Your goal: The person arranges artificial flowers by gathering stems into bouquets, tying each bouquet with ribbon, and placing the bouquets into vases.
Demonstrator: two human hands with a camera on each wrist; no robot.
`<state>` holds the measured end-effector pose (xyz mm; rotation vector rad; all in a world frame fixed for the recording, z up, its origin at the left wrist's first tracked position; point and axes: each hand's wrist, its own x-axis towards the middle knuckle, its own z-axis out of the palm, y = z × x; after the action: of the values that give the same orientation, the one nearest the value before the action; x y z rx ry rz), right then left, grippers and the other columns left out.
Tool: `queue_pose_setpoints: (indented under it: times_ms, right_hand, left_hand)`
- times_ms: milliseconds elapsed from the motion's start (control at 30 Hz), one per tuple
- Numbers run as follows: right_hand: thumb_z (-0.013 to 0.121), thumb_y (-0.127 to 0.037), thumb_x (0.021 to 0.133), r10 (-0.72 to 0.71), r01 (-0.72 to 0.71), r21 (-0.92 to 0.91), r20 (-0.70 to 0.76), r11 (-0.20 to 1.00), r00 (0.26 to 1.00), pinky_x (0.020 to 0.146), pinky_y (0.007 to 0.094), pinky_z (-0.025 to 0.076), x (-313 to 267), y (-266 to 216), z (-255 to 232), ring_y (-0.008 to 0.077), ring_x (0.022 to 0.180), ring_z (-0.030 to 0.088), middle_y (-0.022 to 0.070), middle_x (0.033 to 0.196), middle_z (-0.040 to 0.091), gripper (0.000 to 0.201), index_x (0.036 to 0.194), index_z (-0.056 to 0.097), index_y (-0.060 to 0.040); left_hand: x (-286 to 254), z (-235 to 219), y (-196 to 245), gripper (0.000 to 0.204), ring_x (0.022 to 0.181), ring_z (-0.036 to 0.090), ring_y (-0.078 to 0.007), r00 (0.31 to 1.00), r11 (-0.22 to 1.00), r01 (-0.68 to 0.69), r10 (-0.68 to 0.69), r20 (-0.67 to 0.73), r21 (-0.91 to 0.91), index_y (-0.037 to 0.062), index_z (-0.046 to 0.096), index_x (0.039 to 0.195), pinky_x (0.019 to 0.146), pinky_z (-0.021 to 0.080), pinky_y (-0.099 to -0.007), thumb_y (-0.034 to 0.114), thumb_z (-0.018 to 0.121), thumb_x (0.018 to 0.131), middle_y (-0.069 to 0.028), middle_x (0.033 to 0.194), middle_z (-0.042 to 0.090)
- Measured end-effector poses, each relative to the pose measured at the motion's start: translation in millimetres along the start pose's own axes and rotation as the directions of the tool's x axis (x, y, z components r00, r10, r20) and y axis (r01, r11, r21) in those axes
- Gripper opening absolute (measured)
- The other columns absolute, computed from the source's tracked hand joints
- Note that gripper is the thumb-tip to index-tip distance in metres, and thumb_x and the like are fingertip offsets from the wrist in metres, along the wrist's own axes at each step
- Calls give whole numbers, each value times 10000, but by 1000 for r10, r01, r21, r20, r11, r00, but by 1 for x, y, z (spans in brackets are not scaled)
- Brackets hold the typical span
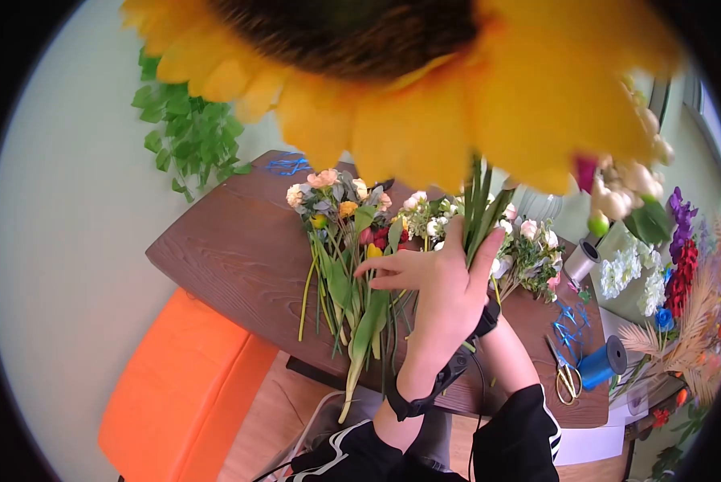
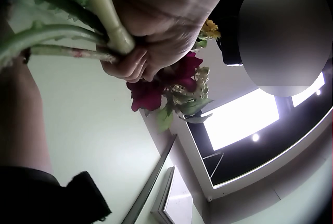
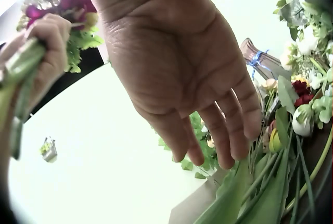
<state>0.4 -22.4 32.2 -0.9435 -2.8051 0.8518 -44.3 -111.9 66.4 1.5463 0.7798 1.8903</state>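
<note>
My left hand grips a bunch of thick green stems, raised above the table. A large yellow sunflower fills the top of the head view, close to the camera. Cream berries show at its right. Dark magenta flowers and leaves stand beyond the fist in the left wrist view. My right hand has its fingers extended and palm bare. In the head view it lies partly hidden behind the left hand, over the flowers on the table, a yellow tulip among them.
Loose flowers lie on the brown table. At right are scissors, a blue ribbon spool, a silver spool and more blooms. An orange seat stands front left; leafy vines hang behind.
</note>
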Motion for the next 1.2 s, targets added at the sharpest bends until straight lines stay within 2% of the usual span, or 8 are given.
queue_pose_setpoints:
  times_ms: [133,267,333,500,733,867,1067,1200]
  right_hand:
    - [414,-336,843,-219,212,-174,-23,962,975,770,348,394,53,87,43,261,896,523,148,955,559,394,1187,386,-146]
    - [460,-302,811,22,-12,-389,22,921,1000,747,347,406,67,65,48,267,841,539,143,935,563,365,1126,415,-122]
    - [478,-257,788,127,-123,-423,-19,898,992,705,321,414,70,53,47,241,791,544,133,896,568,318,1062,433,-102]
    - [522,-143,730,233,-236,13,-213,972,949,599,257,435,59,45,29,175,664,555,105,798,579,202,904,478,-51]
    - [546,2,704,244,71,654,-378,753,893,490,178,421,39,39,-15,81,559,536,69,695,588,115,813,507,-1]
    - [546,-1,735,209,209,649,-506,732,837,552,167,417,19,38,-40,73,634,537,52,740,586,162,881,481,-29]
    - [568,-25,750,227,553,538,-816,636,532,569,176,423,-1,20,-58,96,659,548,57,773,574,329,1041,415,-6]
    - [560,-32,760,141,620,452,-864,641,484,567,190,453,8,9,-57,99,652,558,54,750,562,286,1011,432,17]
  left_hand:
    - [-7,-6,24,309,616,562,-312,999,1000,5,-4,-36,22,-49,444,966,537,409,-337,231,469,836,-204,676,554]
    - [-10,-19,28,284,623,557,-294,997,989,69,-74,-32,-134,-25,462,956,558,406,-324,229,480,830,-178,702,562]
    - [-7,-28,33,213,428,333,-2,993,967,76,-95,-68,-243,34,491,873,366,221,-139,233,536,813,55,566,401]
    - [13,-57,48,173,391,270,10,992,945,125,-121,33,-303,67,452,756,330,179,-164,213,517,824,73,535,338]
    - [73,-96,35,193,355,226,10,994,967,107,-99,48,-231,112,387,711,313,158,-165,215,487,839,82,489,283]
    - [100,-105,-3,199,353,215,7,994,953,111,-100,50,-284,125,370,699,310,154,-165,208,477,845,85,484,272]
    - [121,-93,-50,161,345,254,7,988,965,149,-137,67,-216,101,428,731,307,167,-167,203,511,826,86,479,310]
    - [124,-76,-76,166,355,319,-12,992,988,115,-108,70,-107,42,503,808,318,219,-188,206,510,822,59,479,385]
